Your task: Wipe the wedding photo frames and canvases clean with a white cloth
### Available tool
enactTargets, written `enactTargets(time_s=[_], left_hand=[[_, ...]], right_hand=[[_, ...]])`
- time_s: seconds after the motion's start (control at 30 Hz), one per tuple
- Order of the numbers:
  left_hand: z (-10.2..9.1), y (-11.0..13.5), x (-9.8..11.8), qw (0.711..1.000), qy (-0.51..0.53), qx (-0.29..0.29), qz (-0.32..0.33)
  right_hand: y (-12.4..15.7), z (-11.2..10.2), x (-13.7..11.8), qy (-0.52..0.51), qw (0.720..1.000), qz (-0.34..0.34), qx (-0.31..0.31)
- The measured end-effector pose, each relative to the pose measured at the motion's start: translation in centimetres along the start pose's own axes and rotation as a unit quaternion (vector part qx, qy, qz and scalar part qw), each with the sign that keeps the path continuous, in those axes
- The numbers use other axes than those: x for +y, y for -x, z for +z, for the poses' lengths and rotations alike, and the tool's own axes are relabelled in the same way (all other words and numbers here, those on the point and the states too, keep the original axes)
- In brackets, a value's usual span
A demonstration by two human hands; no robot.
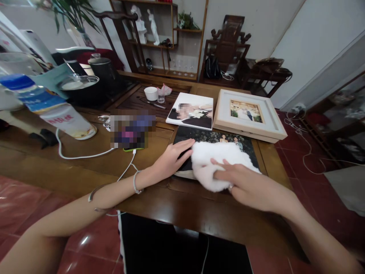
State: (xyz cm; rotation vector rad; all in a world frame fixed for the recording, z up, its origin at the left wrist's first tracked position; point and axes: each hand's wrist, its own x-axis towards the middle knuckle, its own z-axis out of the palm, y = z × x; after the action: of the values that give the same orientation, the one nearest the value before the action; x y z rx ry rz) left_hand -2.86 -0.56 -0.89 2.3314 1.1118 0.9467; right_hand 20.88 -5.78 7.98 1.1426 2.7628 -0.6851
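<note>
A fluffy white cloth [216, 156] lies bunched over a dark photo panel [185, 135] that rests flat on the wooden table. My right hand [242, 180] grips the cloth and presses it onto the panel. The cloth covers the middle of the picture, leaving two figures at its top edge in sight. At the panel's left side, my left hand [173, 156] lies with its fingers stretched out over the edge, holding nothing. Beyond the panel sit a white-edged photo board [203, 99] and a thick pale picture frame [224, 118].
To the left, a phone [132, 131] with a white charging cable lies on the table [159, 201]. A blue-capped bottle [68, 118] stands near it. At the back are a white cup [151, 93], a small clear glass [161, 97] and a dark kettle [101, 70].
</note>
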Motion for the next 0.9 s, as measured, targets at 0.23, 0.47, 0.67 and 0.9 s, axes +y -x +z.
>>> enactTargets(time_s=[0.23, 0.47, 0.67, 0.9], left_hand=[[0.3, 0.6, 0.0, 0.994, -0.074, -0.075, 0.003], [0.5, 0.3, -0.5, 0.996, -0.066, -0.060, 0.020], [0.7, 0.1, -0.9, 0.998, -0.035, -0.056, 0.020], [0.7, 0.4, -1.1, 0.997, -0.033, -0.066, 0.014]], right_hand=[[-3.2, -0.5, 3.2, -0.020, 0.985, 0.038, 0.164], [-12.0, -1.9, 0.9, -0.032, 0.988, -0.036, 0.148], [-11.8, -2.3, -0.2, -0.014, 0.991, -0.032, 0.125], [-2.0, -1.1, 5.8, 0.010, 0.980, 0.073, 0.184]])
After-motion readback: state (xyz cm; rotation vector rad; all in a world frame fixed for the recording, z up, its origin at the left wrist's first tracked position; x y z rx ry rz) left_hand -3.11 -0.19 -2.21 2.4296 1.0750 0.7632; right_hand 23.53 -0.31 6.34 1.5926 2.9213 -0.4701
